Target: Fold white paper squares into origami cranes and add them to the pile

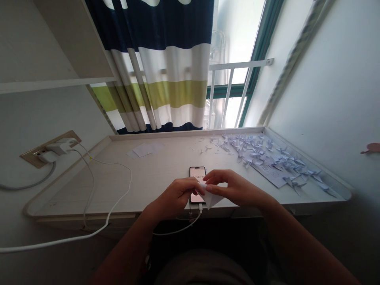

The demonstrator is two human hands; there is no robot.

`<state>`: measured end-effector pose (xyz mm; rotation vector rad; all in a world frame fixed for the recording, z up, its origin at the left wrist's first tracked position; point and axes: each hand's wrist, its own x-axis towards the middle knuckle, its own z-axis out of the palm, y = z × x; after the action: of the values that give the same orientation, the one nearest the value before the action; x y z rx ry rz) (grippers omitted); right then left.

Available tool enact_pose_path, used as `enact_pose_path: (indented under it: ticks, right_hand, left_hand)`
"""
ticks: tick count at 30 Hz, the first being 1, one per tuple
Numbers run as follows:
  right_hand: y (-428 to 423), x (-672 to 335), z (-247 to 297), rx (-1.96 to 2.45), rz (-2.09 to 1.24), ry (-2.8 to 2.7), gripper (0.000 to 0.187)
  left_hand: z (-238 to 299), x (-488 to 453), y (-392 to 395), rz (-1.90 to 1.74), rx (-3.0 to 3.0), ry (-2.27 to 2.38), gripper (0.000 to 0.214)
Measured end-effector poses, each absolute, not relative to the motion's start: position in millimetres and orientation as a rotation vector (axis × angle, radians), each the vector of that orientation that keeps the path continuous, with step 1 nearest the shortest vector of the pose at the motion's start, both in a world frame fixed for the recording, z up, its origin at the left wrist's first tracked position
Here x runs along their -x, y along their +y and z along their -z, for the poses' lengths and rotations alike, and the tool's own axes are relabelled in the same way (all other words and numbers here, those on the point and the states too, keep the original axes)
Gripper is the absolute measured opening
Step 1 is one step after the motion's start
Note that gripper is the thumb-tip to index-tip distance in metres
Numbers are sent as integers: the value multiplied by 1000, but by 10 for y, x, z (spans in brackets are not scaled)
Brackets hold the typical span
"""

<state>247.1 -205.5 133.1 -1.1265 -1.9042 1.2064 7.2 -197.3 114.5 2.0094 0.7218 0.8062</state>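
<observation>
Paper (210,200), white and partly folded, is held in the air over the lower part of the phone (197,171), a little to its right. Left hand (179,194) has its grip clamped on the paper, with thumb and fingers bent closely around one edge. Right hand (233,186) appears to pinch the same paper between thumb and forefinger, its fingertips very near those of the left; how firmly it presses, I cannot tell. A pointed corner hangs down toward the near end of the phone.

Step in hand is, I judge, the making or the sharpening of a fold. For the next move, it seems necessary that the left grip holds the layers in line, while the right fingers press along the crease without slipping.

On the bench (166,168), many folded pieces (255,152) lie beyond the phone and to its right, some of them on a printed sheet (268,174). Flat sheets (145,149) lie beyond the phone, to its left.
</observation>
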Motion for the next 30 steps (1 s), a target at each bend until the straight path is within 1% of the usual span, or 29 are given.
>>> enact_pose_path:
  ticks: [3,5,7,9,12,18,22,27,30]
  right_hand:
    - [-2004,-2381,-1365,1016,-1419,-1841,33]
    - [-1986,-2319,-1319,954,-1475,-1619,31]
    - [-1984,-2257,-1244,924,-1450,-1406,31]
    - [-1994,-2196,-1168,911,-1447,-1244,32]
    - [-2016,-2120,-1093,893,-1506,-1143,39]
    - [-2024,-2080,-1111,882,-1543,-1150,44]
    - [-2003,-2104,-1243,947,-1512,-1298,35]
    - [-1941,-2137,-1384,988,-1337,-1441,31]
    - [-1910,-2144,-1401,992,-1306,-1467,29]
  left_hand:
    - [-1188,-92,-1918,-963,-1821,783,21]
    - [-1138,-121,-1904,-1049,-1587,831,27]
    - [-1050,-165,-1923,-1023,-1445,850,34]
    - [-964,-217,-1967,-972,-1399,889,36]
    - [-907,-268,-2033,-991,-1416,902,37]
    - [-979,-226,-2065,-968,-1469,892,31]
    - [-990,-205,-2079,-914,-1484,940,28]
    - [-970,-183,-2077,-847,-1473,979,27]
    - [-972,-158,-2065,-848,-1470,988,27]
